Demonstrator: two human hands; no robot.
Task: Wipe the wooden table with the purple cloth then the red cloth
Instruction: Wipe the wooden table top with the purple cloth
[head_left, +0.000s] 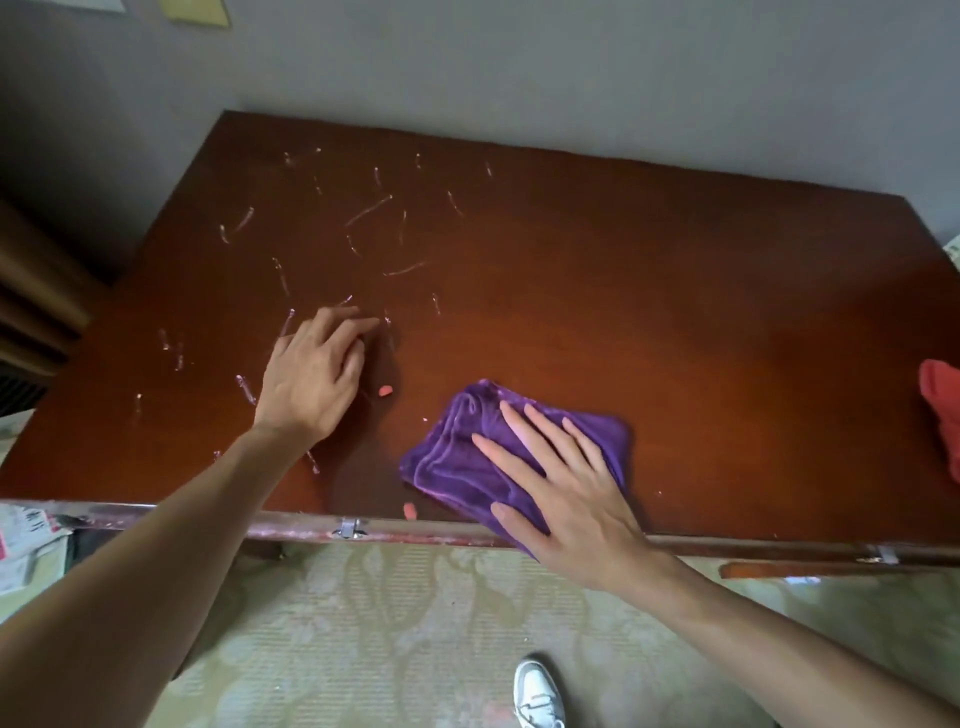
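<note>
A: Right hand (566, 483) lies flat, fingers spread, pressing the purple cloth (467, 462) at the table's (623, 291) near edge.
B: Left hand (311, 379)?
A: Loosely curled, empty, beside it. White smears (369, 210) lie far-left of the cloth; red cloth (943, 410) waits at right.

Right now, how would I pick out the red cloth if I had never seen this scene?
Start at the wooden table against the grey wall and follow it to its far right end. The red cloth lies crumpled there, cut off by the picture's edge. Unlike the purple cloth under the right hand, nothing touches it.
</note>
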